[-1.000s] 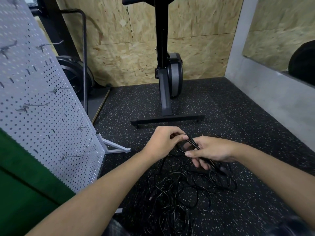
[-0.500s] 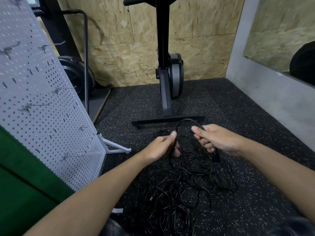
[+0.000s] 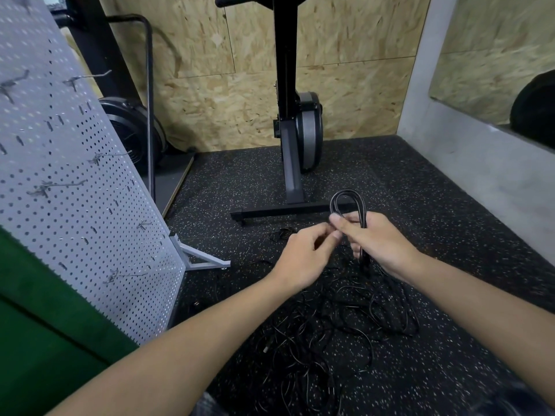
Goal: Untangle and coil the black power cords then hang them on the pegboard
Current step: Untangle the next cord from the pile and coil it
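Nearest the camera, a messy tangle of black power cords (image 3: pixel 327 331) is spread over the speckled rubber floor (image 3: pixel 450 223), so most of the job looks undone. Just past it, a cord loop (image 3: pixel 348 197) is held up off the pile: the right hand (image 3: pixel 380 246) is wrapped round the gathered strands, with the loop poking out above the thumb and the rest trailing down into the heap. The left hand (image 3: pixel 303 255) is brought right up against it, fingers curled, and the strand seems to be pinched beside the right thumb, though the exact contact is hard to make out. So coiling of one cord looks to be only just started. Next, more slack probably has to be pulled clear of the tangle and laid into the same loop without dragging the others along. The pegboard (image 3: pixel 75 175) is stood off to the left, with a bare hook (image 3: pixel 126 275) low down and nothing seen hung on it, and an exercise machine (image 3: pixel 295 130) is parked further back
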`<state>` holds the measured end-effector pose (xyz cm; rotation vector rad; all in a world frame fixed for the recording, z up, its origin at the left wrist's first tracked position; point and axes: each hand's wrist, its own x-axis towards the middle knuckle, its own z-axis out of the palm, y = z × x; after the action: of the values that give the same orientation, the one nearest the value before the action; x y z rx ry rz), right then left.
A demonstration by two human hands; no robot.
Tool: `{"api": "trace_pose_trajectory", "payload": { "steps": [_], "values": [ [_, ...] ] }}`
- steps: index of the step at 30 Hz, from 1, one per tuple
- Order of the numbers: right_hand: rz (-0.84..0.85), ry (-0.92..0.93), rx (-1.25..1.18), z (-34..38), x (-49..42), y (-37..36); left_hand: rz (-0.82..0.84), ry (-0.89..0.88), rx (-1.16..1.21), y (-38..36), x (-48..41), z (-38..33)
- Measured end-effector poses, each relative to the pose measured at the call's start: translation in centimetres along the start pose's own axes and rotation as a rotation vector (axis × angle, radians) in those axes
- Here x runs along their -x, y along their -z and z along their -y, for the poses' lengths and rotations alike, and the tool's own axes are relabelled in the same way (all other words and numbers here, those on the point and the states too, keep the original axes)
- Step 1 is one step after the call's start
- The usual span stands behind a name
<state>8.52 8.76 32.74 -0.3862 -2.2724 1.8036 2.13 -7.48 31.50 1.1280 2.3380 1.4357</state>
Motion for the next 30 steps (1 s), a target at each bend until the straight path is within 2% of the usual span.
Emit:
{"api": "trace_pose_trajectory", "payload": {
  "steps": [3, 9, 12, 14, 18, 20, 25, 30],
  "values": [
    [-0.038, 0.032, -0.020, 0.0, 0.1, -0.1, 0.054, -0.024, -0.022, -0.4, 0.2, -0.5],
    [-0.171, -0.002, 0.087, 0.1, -0.1, 0.4, 0.384, 0.015, -0.092, -1.2, 0.5, 1.1],
    [-0.169, -0.024, -0.006, 0.6, -0.2, 0.9, 0.500, 0.087, -0.214, -1.1, 0.6, 4.0],
    [-0.118, -0.032, -0.092, 1.1, 0.1, 1.0, 0.532, 0.160, -0.206, -0.8, 0.7, 5.7],
    [-0.085, -0.041, -0.234, 1.5, 0.3, 0.7, 0.532, 0.199, -0.249, -0.1, 0.4, 6.7],
    [-0.125, -0.018, -0.211, 1.3, 0.0, 0.9, 0.532, 0.197, -0.285, 0.0, 0.3, 6.7],
    [-0.260, 0.014, 0.220, 1.4, 0.0, 2.2, 0.431, 0.040, -0.496, 0.9, -0.6, 5.8],
    [-0.172, 0.002, 0.457, 2.6, 0.8, 2.9, 0.202, -0.193, -0.490, 2.2, -1.2, 4.5]
  ]
}}
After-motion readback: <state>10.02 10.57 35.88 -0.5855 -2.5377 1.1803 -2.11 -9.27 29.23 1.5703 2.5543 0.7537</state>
